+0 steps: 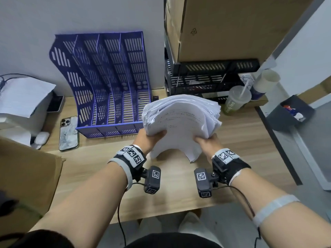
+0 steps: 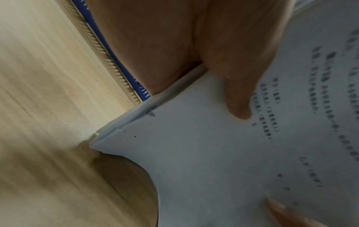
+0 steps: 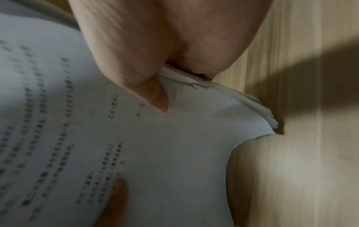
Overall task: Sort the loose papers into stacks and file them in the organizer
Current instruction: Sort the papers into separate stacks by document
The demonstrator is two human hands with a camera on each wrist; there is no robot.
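A thick stack of white printed papers [image 1: 180, 119] is held above the wooden desk [image 1: 100, 172], bowed into an arch with its near corners drooping to the desktop. My left hand [image 1: 152, 136] grips the stack's left edge, thumb on top. My right hand [image 1: 206, 140] grips the right edge the same way. The left wrist view shows the left thumb pressed on the top sheet of the papers [image 2: 223, 153]; the right wrist view shows the right thumb on the papers [image 3: 155, 138]. The blue slotted organizer [image 1: 111, 83] stands just left of the stack, its several compartments empty.
A phone [image 1: 69, 133] lies left of the organizer, beside white sheets [image 1: 23, 97] on a printer. Black mesh trays [image 1: 206, 79] under cardboard boxes [image 1: 232, 27] stand behind the stack. A lidded drink cup [image 1: 236, 100] and a dark bin [image 1: 290, 113] are at right. A carton [image 1: 26, 176] sits near left.
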